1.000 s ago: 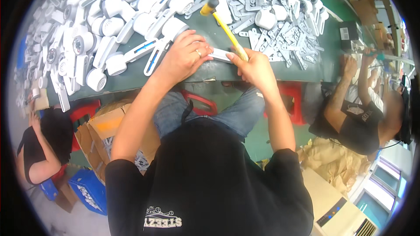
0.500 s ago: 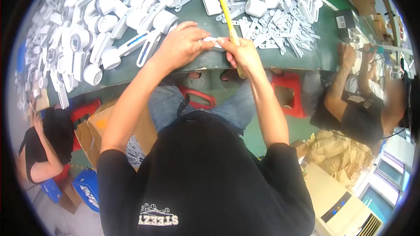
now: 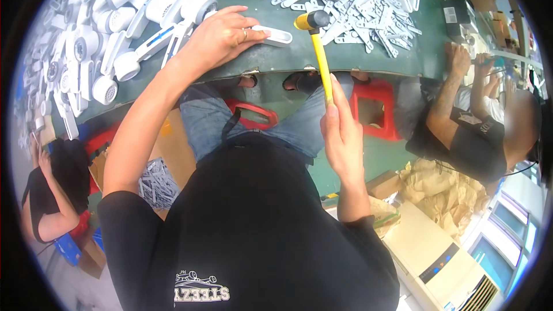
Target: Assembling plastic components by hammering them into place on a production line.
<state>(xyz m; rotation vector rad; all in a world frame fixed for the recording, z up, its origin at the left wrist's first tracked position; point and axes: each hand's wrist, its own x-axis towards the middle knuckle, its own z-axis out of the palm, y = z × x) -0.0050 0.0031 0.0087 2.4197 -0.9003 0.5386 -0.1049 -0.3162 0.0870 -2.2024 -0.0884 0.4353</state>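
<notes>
My left hand [image 3: 222, 37] is closed on one end of a white plastic handle part [image 3: 279, 35], pressing it to the green table near its front edge. The part's rounded, hollowed end points right, away from my fingers; its other end is hidden under the hand. A small mallet [image 3: 321, 60] with a yellow shaft and a yellow-and-black head is gripped low on its shaft by my right hand [image 3: 344, 135], in front of the table edge. Its head is right of the white part and apart from it.
White round-headed plastic housings [image 3: 118, 69] are heaped on the left of the green table [image 3: 242, 60]. Flat grey strips [image 3: 368, 29] are piled at the right. A red stool [image 3: 377, 109] and a carton of grey strips [image 3: 156, 184] stand below. Co-workers sit on both sides.
My right hand has drawn back toward me and right, off the white part, bringing the mallet upright in its grip. My left hand has moved slightly left, keeping the part.
</notes>
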